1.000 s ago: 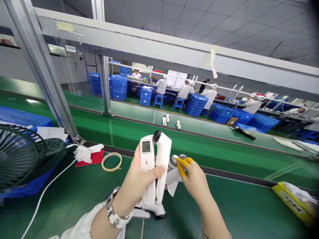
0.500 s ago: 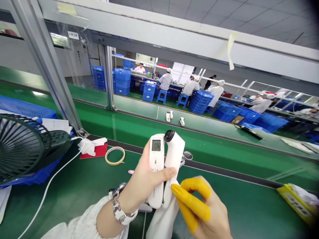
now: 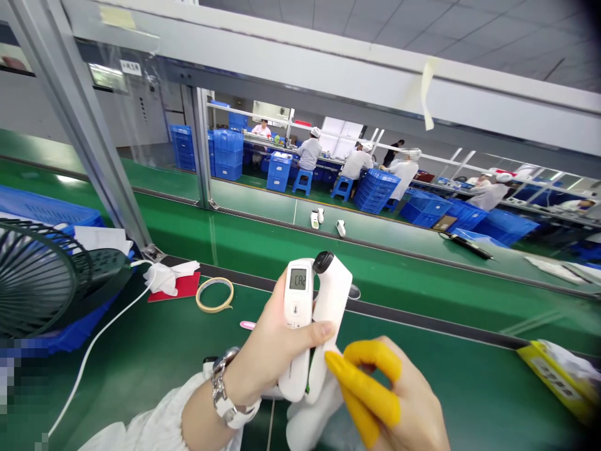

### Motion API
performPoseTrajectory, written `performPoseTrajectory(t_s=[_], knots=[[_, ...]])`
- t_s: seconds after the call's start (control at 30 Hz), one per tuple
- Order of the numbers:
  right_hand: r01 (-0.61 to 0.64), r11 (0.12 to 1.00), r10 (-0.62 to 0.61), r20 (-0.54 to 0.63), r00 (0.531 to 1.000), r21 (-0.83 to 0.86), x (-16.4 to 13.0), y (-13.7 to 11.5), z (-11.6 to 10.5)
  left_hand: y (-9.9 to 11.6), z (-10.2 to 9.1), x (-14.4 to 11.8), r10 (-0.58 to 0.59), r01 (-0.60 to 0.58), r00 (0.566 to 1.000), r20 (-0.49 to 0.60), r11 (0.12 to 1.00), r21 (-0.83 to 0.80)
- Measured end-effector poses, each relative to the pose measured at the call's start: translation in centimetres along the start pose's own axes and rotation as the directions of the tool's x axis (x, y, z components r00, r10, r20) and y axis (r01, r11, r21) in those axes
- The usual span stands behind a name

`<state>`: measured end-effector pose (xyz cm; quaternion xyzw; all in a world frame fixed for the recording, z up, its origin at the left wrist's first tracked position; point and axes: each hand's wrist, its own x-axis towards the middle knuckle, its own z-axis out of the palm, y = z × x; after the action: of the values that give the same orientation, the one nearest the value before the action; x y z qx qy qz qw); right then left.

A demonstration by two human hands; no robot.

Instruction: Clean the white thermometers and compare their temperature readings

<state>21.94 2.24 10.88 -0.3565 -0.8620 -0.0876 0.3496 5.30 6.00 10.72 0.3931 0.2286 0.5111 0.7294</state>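
Note:
My left hand (image 3: 267,351) grips two white handheld thermometers (image 3: 310,319) together, upright; the left one shows a lit display, the right one has a dark sensor tip on top. My right hand (image 3: 389,407), with yellow finger cots on thumb and fingers, pinches a white cloth (image 3: 312,416) at the base of the right thermometer. A watch sits on my left wrist. A small metal disc (image 3: 354,292) peeks out behind the thermometers on the green bench (image 3: 150,351).
A tape roll (image 3: 215,294), a red card with a white cloth (image 3: 171,279), a black fan (image 3: 42,282) and its white cable lie to the left. A yellow packet (image 3: 561,376) is at right. More thermometers (image 3: 323,220) sit on the conveyor; seated workers beyond.
My right hand left the metal parts behind the thermometers, came toward me and took the white cloth at the thermometers' base. My left hand shifted the thermometers slightly right.

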Motion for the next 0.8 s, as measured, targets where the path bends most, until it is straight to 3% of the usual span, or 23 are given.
performPoseTrajectory(t_s=[0.07, 0.2, 0.33, 0.47, 0.67, 0.8], knots=[[-0.013, 1.000, 0.013, -0.025, 1.000, -0.011, -0.10, -0.11, -0.09, -0.15, 0.05, 0.03, -0.003, 0.003, 1.000, 0.010, 1.000, -0.012], [-0.048, 0.998, 0.042, 0.129, 0.991, 0.044, -0.37, -0.32, -0.22, -0.14, 0.24, 0.05, 0.019, -0.019, 1.000, -0.019, 1.000, 0.006], [-0.114, 0.993, 0.112, 0.061, 0.992, 0.032, -0.47, -0.12, -0.09, 0.15, 0.30, 0.02, 0.009, -0.009, 1.000, -0.003, 1.000, 0.016], [-0.156, 0.986, 0.145, 0.156, 0.977, 0.056, -0.41, -0.21, -0.30, -0.04, 0.20, 0.08, 0.015, -0.015, 1.000, -0.007, 1.000, 0.002], [-0.151, 0.988, 0.151, -0.003, 0.989, 0.023, -0.19, -0.35, 0.01, -0.53, 0.21, 0.09, 0.010, -0.010, 1.000, -0.002, 1.000, -0.026], [-0.270, 0.959, 0.255, 0.161, 0.953, 0.081, -0.24, -0.66, 0.11, -0.40, 0.25, 0.00, -0.018, 0.018, 1.000, -0.004, 0.999, -0.049]])
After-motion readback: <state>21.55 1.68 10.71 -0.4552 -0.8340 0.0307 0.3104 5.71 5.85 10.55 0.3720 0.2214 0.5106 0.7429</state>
